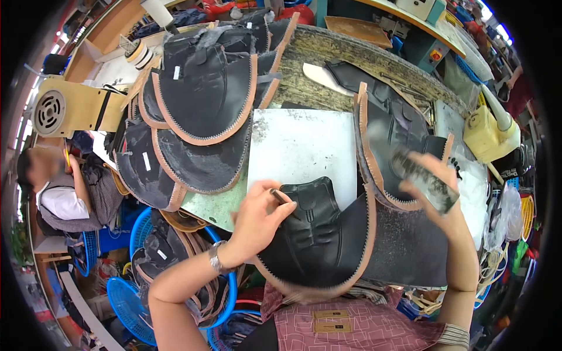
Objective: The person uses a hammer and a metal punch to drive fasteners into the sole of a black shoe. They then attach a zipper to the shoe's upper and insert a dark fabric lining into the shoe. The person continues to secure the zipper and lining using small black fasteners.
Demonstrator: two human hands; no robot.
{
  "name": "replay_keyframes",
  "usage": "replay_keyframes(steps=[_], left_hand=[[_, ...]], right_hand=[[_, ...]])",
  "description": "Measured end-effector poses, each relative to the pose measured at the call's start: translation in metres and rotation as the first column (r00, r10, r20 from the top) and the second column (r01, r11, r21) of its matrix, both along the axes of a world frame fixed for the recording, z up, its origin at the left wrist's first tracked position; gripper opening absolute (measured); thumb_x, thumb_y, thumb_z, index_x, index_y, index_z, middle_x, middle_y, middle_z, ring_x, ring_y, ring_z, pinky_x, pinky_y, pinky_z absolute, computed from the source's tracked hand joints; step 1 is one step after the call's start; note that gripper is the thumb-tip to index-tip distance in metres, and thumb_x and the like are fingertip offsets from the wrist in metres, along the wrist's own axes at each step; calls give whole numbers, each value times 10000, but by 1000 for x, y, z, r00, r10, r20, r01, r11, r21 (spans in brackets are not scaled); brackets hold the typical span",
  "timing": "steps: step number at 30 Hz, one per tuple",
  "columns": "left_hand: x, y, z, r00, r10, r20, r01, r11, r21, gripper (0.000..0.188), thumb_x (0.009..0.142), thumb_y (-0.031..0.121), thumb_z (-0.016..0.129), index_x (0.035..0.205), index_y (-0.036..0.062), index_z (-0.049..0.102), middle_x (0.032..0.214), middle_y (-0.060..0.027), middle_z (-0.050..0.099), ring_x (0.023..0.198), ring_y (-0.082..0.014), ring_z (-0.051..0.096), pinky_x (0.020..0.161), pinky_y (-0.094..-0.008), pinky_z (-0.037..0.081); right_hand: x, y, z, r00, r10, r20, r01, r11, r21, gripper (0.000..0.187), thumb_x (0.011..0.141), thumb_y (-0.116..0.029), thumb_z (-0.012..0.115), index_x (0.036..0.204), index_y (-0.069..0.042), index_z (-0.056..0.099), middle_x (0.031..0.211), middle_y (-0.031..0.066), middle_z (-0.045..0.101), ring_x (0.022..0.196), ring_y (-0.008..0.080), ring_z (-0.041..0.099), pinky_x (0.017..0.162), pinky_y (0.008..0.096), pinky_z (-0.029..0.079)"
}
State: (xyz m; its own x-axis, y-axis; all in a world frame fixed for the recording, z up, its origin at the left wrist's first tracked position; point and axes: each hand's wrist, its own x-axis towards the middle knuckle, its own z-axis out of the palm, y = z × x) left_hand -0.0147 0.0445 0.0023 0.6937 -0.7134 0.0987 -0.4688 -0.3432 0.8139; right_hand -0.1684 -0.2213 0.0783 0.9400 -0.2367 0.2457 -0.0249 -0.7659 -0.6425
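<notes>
A black leather shoe upper (311, 237) with a tan zigzag-cut edge lies in front of me, partly on a white board (301, 146). My left hand (260, 217) is pinched round a short dark rod-like tool, perhaps a punch (277, 196), over the left side of the upper's raised tongue-like part. Raised on the right, my right hand (448, 175) grips a grey, worn metal block (430, 184), smeared by motion. Beneath that hand lie more black uppers (404, 120) with tan edges.
Several black uppers (202, 99) are piled at the back left. Blue baskets (130, 304) with more pieces stand low on the left. A yellow container (490, 134) sits at the right. Another person (64, 193) sits at far left beside a beige machine (70, 108).
</notes>
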Motion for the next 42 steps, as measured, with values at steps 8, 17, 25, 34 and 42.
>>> replay_keyframes(steps=[8,17,25,34,42], left_hand=[[2,-10,-6,793,-17,-609,-129,972,-196,121,927,92,515,971,-18,495,894,-124,647,779,-147,640,688,-252,524],[-1,-16,-13,829,115,-548,-231,962,-147,125,898,103,572,903,-19,544,770,-77,667,695,-106,644,613,-234,518],[-4,-15,-35,970,15,243,16,992,-125,119,823,96,635,862,32,542,598,-78,569,521,-200,590,455,-292,447],[0,-18,-20,885,77,-459,-174,969,-173,140,931,117,511,934,-23,517,794,-103,646,661,-133,628,587,-246,513],[-2,-20,-17,998,-47,48,49,998,-35,112,896,81,560,951,-16,551,788,-66,649,654,-143,624,610,-258,504]], right_hand=[[2,50,-37,946,212,-247,-223,975,-16,181,799,-144,649,860,7,569,678,154,553,558,340,561,496,410,447],[1,47,-38,918,144,-369,-182,981,-70,226,821,-203,638,875,10,583,653,169,551,605,371,566,529,422,455],[10,53,20,948,211,-237,-295,860,-416,173,789,-227,625,807,-56,648,762,132,645,644,242,637,548,350,474],[3,55,-45,964,149,-219,-157,987,-20,200,836,-194,612,889,-5,646,650,195,587,602,394,573,546,418,471],[1,52,-15,961,136,-241,-146,989,-25,126,806,-90,569,881,-8,628,713,96,601,649,270,592,606,370,465]])
